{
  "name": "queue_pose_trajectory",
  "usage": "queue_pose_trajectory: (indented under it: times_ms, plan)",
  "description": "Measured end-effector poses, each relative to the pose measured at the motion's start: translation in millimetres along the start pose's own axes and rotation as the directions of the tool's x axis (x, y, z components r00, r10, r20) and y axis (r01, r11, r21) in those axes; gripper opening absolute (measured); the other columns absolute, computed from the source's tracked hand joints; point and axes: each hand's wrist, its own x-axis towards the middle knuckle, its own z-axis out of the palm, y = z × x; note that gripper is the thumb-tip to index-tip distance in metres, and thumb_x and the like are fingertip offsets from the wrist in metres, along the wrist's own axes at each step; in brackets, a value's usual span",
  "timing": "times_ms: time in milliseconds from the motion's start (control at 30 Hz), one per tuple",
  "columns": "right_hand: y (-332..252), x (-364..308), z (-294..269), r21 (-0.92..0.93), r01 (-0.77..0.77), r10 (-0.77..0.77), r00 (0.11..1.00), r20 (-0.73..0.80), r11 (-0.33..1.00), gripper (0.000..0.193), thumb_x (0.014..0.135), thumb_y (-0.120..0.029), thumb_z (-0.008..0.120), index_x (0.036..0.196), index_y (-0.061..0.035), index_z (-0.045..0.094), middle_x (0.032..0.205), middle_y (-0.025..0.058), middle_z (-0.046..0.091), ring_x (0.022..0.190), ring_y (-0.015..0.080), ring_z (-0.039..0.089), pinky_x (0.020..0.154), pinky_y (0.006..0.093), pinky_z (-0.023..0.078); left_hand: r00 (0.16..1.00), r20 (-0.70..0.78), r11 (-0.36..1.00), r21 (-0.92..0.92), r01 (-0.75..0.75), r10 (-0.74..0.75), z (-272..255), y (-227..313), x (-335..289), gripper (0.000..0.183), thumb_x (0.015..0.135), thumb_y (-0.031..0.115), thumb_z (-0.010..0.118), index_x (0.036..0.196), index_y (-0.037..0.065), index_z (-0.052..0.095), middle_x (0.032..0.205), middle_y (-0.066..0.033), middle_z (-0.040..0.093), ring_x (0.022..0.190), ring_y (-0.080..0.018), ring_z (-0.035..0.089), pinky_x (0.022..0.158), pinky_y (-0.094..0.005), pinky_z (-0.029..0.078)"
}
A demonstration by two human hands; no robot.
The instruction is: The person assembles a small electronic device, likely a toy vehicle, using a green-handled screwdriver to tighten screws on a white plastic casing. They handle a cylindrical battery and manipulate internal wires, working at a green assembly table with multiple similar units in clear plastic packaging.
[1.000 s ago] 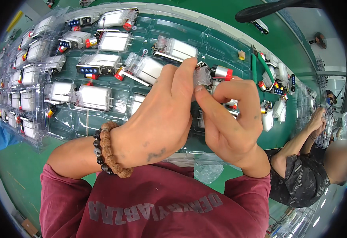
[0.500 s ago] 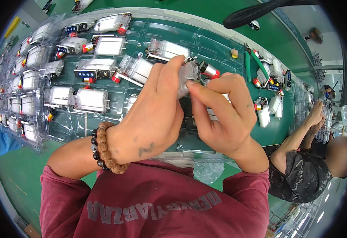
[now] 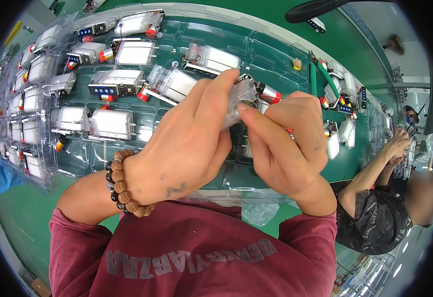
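Far to the left of the left hand [image 3: 179, 136]: stacked clear trays [image 3: 49, 178], filled with white-bodied units [image 3: 37, 95], the moulded pockets presumably keeping them apart. Nearer that hand and running beyond both: one open tray [image 3: 271, 52], similar units seated in it, likely for easy reach. Left hand, one: closed around a clear-ended unit [image 3: 244, 92], apparently steadying it so that its clear end stays exposed. That unit lies at the left fingertips, tilted, between the two hands. Just right of it: a red-and-silver cylinder [image 3: 271, 94], ahead of the right hand [image 3: 290, 143]; joined to the unit or not, I cannot tell. Right hand, one: fingers bent, narrow, one tip against the clear end, perhaps pressing; whether it pinches anything is hidden. Beyond it, rightward: green-handled pliers [image 3: 328, 78], probably kept within reach.
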Motion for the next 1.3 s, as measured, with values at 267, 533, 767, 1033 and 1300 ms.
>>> queue_pose_trajectory:
  times_ms: [267, 533, 767, 1033, 1300]
  plan:
    - [-3.6, -1.2, -1.5, 0.048, -0.025, 0.025, 1.000, 0.013, 0.999, 0.033, 0.060, 0.009, 0.075, 0.092, -0.0003, 0.070, 0.079, 0.0071, 0.055, 0.066, 0.0229, 0.050, 0.059, 0.0356, 0.041, 0.994, -0.063, 0.995, -0.036, -0.095, 0.093, 4.2, -8.3, 2.4, 0.062, 0.076, -0.007, 0.057, 0.135, -0.004, 0.037, 0.114, -0.0234, 0.056, 0.098, -0.0403, 0.059, 0.084, -0.0419, 0.048]
    - [-6.9, -2.1, 1.1, 0.055, -0.019, 0.018, 1.000, 0.009, 0.998, 0.031, 0.059, 0.007, 0.076, 0.088, 0.0004, 0.070, 0.078, 0.0064, 0.055, 0.065, 0.0228, 0.051, 0.060, 0.0365, 0.042, 0.998, -0.060, 1.000, 0.010, -0.028, 0.029, 7.3, -5.2, -1.9, 0.062, 0.080, -0.004, 0.060, 0.137, -0.004, 0.035, 0.114, -0.0235, 0.055, 0.097, -0.0403, 0.059, 0.083, -0.0427, 0.048]
    - [-2.1, -6.4, 7.0, 0.089, 0.017, -0.015, 0.999, -0.031, 0.996, 0.039, 0.047, -0.010, 0.064, 0.082, 0.0038, 0.068, 0.077, 0.0057, 0.057, 0.064, 0.0227, 0.052, 0.058, 0.0374, 0.039, 0.999, -0.023, 0.999, 0.036, 0.034, -0.033, 7.8, -1.1, -3.4, 0.062, 0.080, -0.006, 0.060, 0.137, -0.003, 0.034, 0.114, -0.0245, 0.054, 0.096, -0.0409, 0.058, 0.083, -0.0433, 0.048]
    - [-1.8, -3.9, 3.3, 0.156, -0.032, 0.027, 0.999, 0.033, 0.987, 0.032, 0.049, -0.009, 0.064, 0.080, 0.0026, 0.066, 0.076, 0.0057, 0.057, 0.064, 0.0227, 0.054, 0.059, 0.0358, 0.038, 0.998, -0.013, 0.996, 0.052, 0.070, -0.069, 11.6, 0.6, -2.7, 0.061, 0.081, -0.007, 0.058, 0.137, -0.003, 0.034, 0.113, -0.0243, 0.053, 0.097, -0.0408, 0.057, 0.083, -0.0430, 0.048]
    - [-3.8, -2.6, 4.7, 0.205, -0.027, 0.022, 0.999, 0.031, 0.978, 0.031, 0.051, -0.009, 0.065, 0.079, 0.0018, 0.065, 0.078, 0.0060, 0.059, 0.065, 0.0233, 0.055, 0.060, 0.0359, 0.038, 0.999, -0.034, 0.998, 0.063, -0.006, 0.008, 13.7, -1.2, 0.5, 0.067, 0.070, -0.011, 0.059, 0.131, -0.008, 0.031, 0.099, -0.0269, 0.049, 0.081, -0.0448, 0.054, 0.068, -0.0479, 0.047]
